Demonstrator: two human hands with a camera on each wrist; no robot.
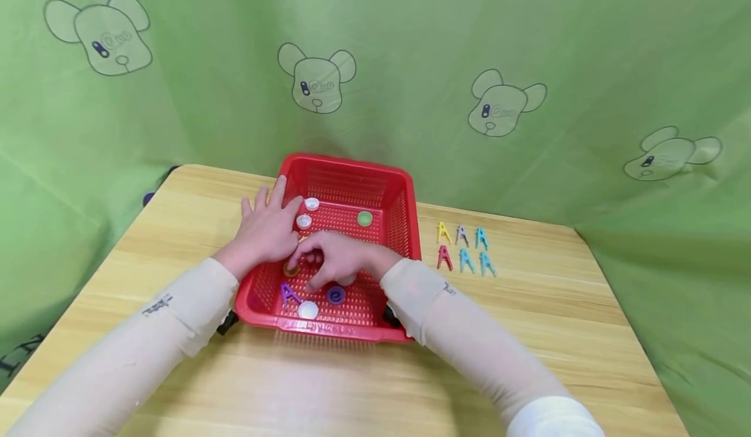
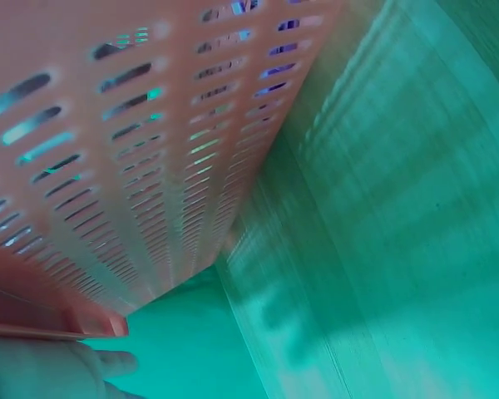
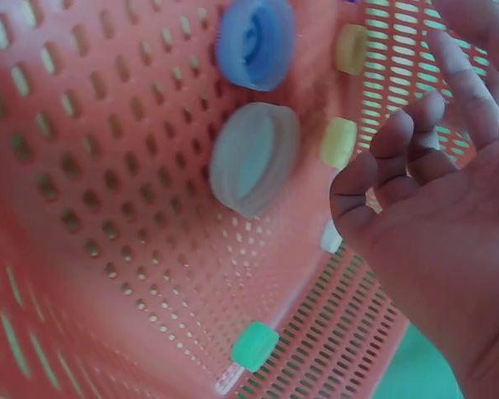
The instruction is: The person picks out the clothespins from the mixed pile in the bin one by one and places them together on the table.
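Note:
A red plastic basket [image 1: 328,325] stands on the table. My left hand [image 1: 264,231] lies across its left rim with the fingers straight and spread. Inside the basket is my right hand [image 1: 340,257], low over the bottom, its thumb and index finger apart and nothing seen between them. The other fingers bend loosely in the right wrist view. Close to the right fingertips lie a purple clothespin [image 1: 289,293], a purple bottle cap [image 1: 336,295] and a brownish-yellow cap [image 1: 291,270]. A white cap [image 3: 255,160] is partly hidden under this hand in the head view.
More caps lie in the basket: white ones [image 1: 312,204] along the left, a green one [image 1: 364,218] farther back, a white one [image 1: 308,310] at the front. Right of the basket, several clothespins [image 1: 466,261] form two rows. A green printed cloth [image 1: 411,45] hangs behind the table.

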